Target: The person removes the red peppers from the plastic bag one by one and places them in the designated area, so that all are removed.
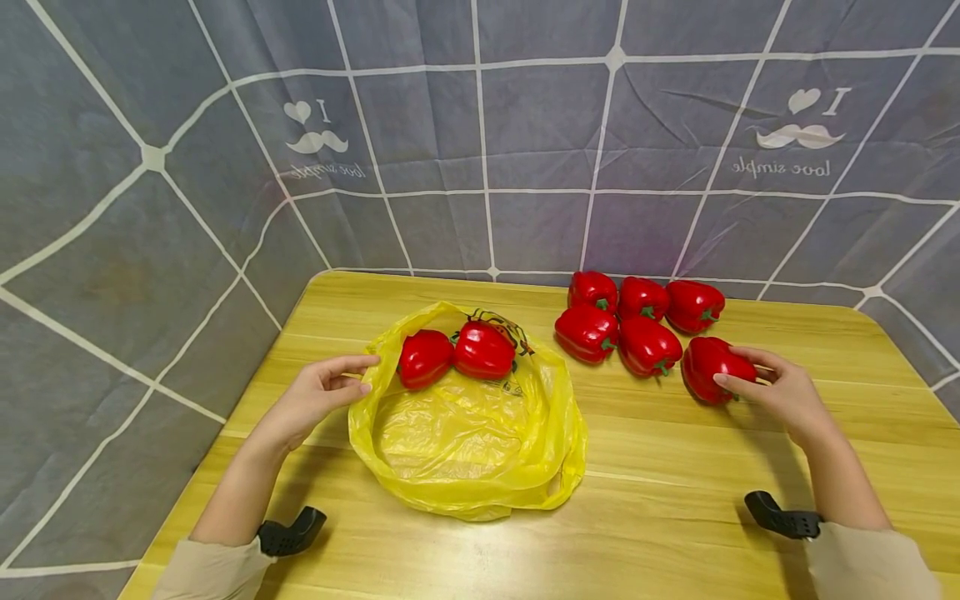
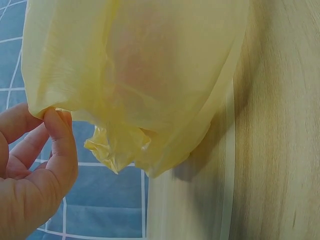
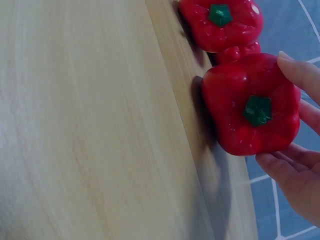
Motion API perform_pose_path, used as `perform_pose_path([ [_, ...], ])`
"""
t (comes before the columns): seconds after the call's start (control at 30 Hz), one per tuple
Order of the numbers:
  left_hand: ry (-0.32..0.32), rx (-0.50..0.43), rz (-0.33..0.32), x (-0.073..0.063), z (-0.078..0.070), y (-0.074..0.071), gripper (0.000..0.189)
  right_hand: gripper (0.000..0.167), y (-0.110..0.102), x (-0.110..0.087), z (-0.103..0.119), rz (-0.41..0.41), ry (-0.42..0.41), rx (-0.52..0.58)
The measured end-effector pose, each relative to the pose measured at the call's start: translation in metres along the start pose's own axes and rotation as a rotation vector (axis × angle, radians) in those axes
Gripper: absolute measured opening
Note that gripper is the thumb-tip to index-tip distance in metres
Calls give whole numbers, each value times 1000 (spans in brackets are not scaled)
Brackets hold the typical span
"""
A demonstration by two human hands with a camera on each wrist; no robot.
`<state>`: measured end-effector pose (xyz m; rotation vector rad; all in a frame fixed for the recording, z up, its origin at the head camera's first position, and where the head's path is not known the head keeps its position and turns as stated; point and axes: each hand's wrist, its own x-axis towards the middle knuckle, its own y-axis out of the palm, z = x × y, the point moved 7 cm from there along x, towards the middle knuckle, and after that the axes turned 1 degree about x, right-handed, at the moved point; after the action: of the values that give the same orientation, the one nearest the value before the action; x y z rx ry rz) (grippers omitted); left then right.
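A yellow plastic bag lies with its mouth spread wide, and two red bell peppers rest inside at its far end. My left hand pinches the bag's left rim between thumb and fingers, as the left wrist view shows with the thin plastic at the fingertips. Over on the right, my right hand holds a red bell pepper by its side, thumb and fingers around it. In the right wrist view that pepper's green stem faces the camera.
Several more red bell peppers sit in two rows left of the held one, near the table's back edge. The wooden table ends at a grey tile-patterned cloth behind and at the left. A dark wrist mount sits on each forearm.
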<state>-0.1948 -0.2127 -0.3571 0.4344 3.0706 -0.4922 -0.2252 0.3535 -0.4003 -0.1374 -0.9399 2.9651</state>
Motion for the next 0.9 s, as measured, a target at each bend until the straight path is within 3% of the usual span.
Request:
perform_pose_path([
  [0.3,-3,15,-3,-1,0,0,43,66,6,8,3,32,-6,1],
  [0.9,-10,-7,-3,0,-5,0,43,65,7,21,14,32,-34,29],
])
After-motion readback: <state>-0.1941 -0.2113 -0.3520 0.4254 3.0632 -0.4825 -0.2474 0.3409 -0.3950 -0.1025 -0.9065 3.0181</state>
